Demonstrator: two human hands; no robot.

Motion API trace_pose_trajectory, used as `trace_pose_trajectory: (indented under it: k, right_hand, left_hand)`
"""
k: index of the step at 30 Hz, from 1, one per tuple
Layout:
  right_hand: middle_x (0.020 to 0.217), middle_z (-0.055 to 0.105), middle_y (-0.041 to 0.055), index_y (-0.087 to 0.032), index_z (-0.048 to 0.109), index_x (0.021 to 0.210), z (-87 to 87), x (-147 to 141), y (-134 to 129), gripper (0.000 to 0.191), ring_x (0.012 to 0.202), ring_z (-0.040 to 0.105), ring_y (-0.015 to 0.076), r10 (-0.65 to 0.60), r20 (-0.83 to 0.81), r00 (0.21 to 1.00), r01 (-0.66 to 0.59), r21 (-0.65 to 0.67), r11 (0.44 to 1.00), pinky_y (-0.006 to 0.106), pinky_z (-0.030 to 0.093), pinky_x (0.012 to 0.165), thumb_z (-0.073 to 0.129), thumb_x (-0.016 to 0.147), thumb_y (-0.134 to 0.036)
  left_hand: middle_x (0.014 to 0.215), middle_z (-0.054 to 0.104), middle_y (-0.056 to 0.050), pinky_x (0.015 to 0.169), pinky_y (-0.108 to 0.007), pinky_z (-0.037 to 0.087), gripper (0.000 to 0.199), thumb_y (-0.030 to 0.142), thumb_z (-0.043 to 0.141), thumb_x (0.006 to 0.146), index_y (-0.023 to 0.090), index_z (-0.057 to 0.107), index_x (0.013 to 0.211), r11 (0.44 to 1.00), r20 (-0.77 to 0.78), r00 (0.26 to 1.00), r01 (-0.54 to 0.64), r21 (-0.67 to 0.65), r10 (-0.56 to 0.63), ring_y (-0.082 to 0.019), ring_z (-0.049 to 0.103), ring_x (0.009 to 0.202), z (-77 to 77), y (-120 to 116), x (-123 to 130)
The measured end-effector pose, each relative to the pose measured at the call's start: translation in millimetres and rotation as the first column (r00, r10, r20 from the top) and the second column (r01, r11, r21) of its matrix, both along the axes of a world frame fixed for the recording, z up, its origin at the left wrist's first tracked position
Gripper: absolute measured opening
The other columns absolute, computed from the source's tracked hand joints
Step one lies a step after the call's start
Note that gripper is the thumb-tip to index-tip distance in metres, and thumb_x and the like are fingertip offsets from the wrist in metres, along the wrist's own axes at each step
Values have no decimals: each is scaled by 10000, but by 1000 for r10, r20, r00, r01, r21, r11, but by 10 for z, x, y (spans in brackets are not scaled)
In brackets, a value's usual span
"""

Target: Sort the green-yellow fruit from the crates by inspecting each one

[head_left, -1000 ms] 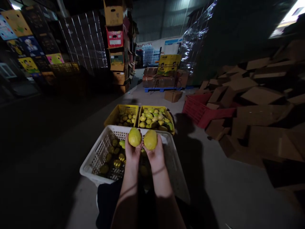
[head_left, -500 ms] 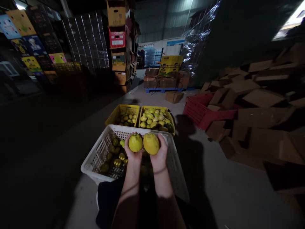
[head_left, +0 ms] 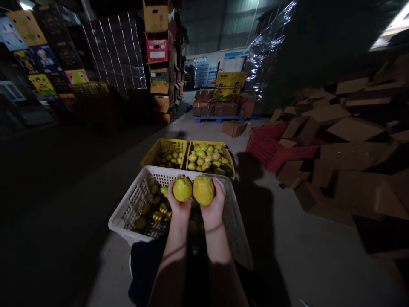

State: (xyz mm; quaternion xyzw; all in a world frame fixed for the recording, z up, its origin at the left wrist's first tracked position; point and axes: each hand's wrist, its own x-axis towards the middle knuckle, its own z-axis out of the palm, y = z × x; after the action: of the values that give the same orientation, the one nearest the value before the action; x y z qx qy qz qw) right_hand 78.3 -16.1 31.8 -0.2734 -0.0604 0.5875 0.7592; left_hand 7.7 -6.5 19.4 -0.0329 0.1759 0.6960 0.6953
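My left hand (head_left: 176, 202) is wrapped around a yellow-green fruit (head_left: 182, 189) that looks like a small papaya, its stem end tilted up. Beside it, my right hand (head_left: 214, 204) cups a slightly larger, yellower fruit (head_left: 203, 190) of the same look. Both are held side by side, close together, above a white plastic crate (head_left: 126, 213). Several greenish fruits (head_left: 157, 216) lie in the shaded bottom of that crate. My forearms hide part of its inside.
Beyond the white crate stand two yellow crates, the left one (head_left: 150, 155) and the fuller right one (head_left: 231, 164), both holding yellow fruits. Flattened cardboard (head_left: 354, 149) and a red crate (head_left: 268, 153) lie to the right. Stacked boxes (head_left: 157, 47) and a blue pallet (head_left: 211, 120) stand further back.
Both hands stay on their fruits, which have risen very slightly and turned a little. The crates look unchanged.
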Motion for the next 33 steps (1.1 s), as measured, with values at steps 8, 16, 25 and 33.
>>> trace_pose_trajectory:
  k: [8,16,25,33]
  right_hand:
    - [693,705,-58,-231,615,846,-23,60,17,123,617,663,130,19,-39,999,-22,-84,996,239,530,516,580,758,-309]
    - [734,718,-55,-200,636,906,-55,39,2,196,644,663,102,9,-49,999,-14,-86,996,212,545,585,639,735,-296]
    - [813,726,-37,-202,650,906,-49,10,-27,200,699,664,108,4,-41,999,-5,-26,1000,203,540,572,674,718,-266]
    - [689,706,-36,-204,658,816,12,57,-5,171,580,627,122,-54,-62,997,42,-174,984,222,498,481,566,789,-346]
  left_hand:
    - [1010,688,-129,652,-263,515,410,339,377,884,145,621,1150,989,-35,996,85,118,-82,-190,657,862,-56,12,44]
    - [917,695,-108,637,-261,519,377,365,363,909,144,650,1013,991,-16,996,91,100,-90,-180,657,801,-53,-5,63]
    - [927,680,-112,566,-198,524,341,366,472,875,127,638,1051,992,24,992,120,43,-121,-147,663,759,36,-55,68]
    - [797,673,-86,595,-224,557,372,376,400,877,151,653,1030,996,65,997,45,-79,-40,-157,659,716,-34,13,19]
